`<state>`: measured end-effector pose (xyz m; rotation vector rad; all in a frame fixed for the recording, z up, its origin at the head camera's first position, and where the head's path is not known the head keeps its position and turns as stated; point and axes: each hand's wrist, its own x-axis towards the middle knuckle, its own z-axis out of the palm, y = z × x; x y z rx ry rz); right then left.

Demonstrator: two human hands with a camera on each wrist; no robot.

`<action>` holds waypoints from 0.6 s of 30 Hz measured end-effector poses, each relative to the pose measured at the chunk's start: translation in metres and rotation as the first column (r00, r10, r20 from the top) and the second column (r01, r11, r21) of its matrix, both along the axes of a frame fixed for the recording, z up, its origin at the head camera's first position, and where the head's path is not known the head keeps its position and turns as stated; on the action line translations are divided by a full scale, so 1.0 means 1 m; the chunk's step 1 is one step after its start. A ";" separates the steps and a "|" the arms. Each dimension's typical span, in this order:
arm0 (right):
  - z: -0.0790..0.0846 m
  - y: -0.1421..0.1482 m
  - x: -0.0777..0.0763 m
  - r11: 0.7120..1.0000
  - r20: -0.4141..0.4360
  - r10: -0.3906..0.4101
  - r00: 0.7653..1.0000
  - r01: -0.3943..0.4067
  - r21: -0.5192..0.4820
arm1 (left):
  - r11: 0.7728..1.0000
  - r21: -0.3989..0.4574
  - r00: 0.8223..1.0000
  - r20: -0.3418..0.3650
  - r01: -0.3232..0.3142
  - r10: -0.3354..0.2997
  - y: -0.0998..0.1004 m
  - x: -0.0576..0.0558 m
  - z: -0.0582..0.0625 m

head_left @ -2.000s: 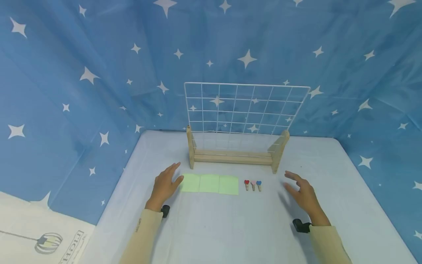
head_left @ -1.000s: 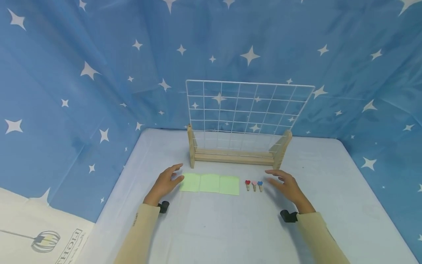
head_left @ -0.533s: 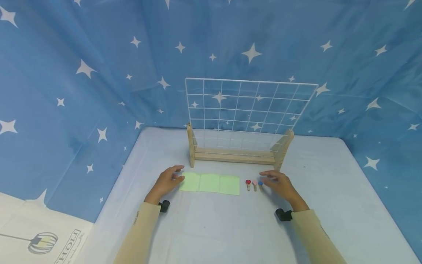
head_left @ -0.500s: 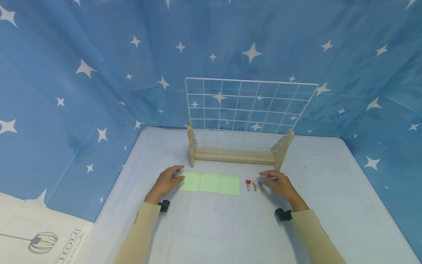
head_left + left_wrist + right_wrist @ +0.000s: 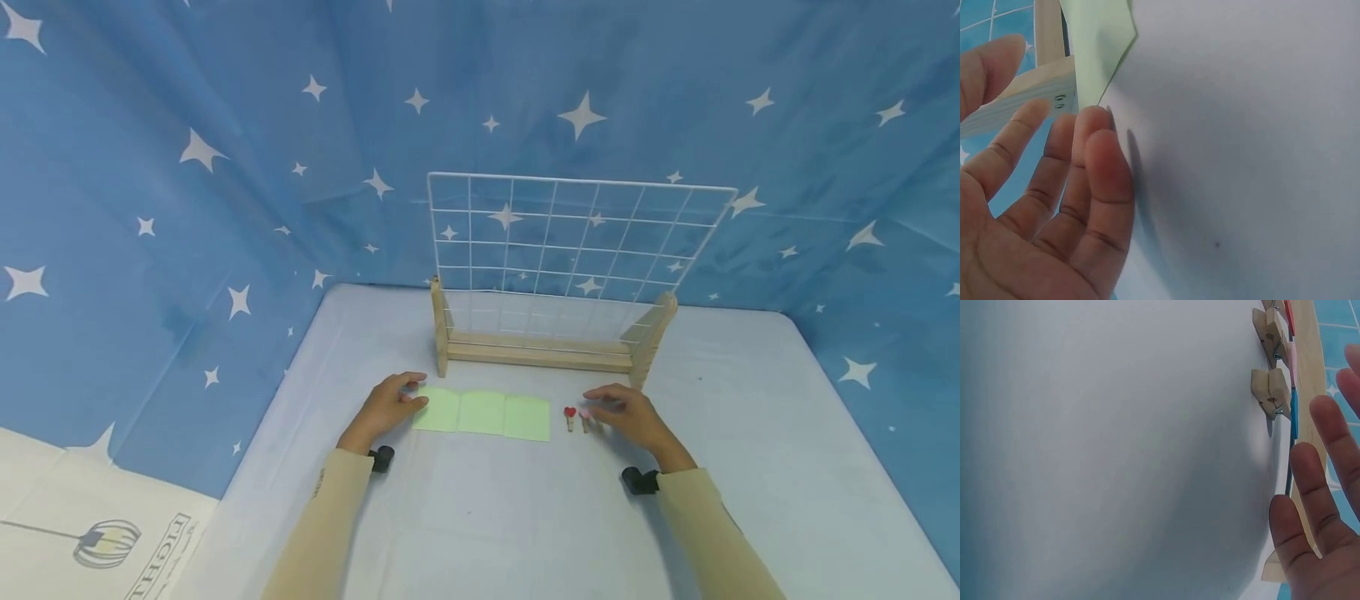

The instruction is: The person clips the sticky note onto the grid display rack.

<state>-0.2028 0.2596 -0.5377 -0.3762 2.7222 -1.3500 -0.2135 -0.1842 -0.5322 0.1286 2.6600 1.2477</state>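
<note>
My left hand point(image 5: 386, 408) hovers with loosely bent fingers at the left end of a row of three light green paper sheets point(image 5: 482, 412). In the left wrist view a corner of green paper point(image 5: 1100, 44) shows just beyond those fingertips, and the palm holds nothing. Over the table to the right, my right hand point(image 5: 628, 417) reaches over small wooden clothespins, its thumb and fingers apart. Red-heart point(image 5: 570, 417) and pink-heart point(image 5: 585, 419) clothespins show in the head view. The blue-heart clothespin point(image 5: 1275, 394) is hidden there by the hand but visible in the right wrist view.
Behind the papers stands a white wire grid panel point(image 5: 551, 210) in a wooden base point(image 5: 540, 354). A white cloth covers the table point(image 5: 480, 533). Blue star-patterned fabric point(image 5: 247, 200) hangs behind and at both sides.
The right hand has moved left to the clothespins, and it now covers the blue-heart one in the head view. The left hand has stayed by the papers. The head view has shifted slightly.
</note>
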 end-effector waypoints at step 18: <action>-0.005 -0.011 -0.019 0.990 0.108 0.136 0.985 -0.139 0.021 | 0.999 -0.032 0.999 0.029 -0.031 0.032 0.003 -0.007 -0.006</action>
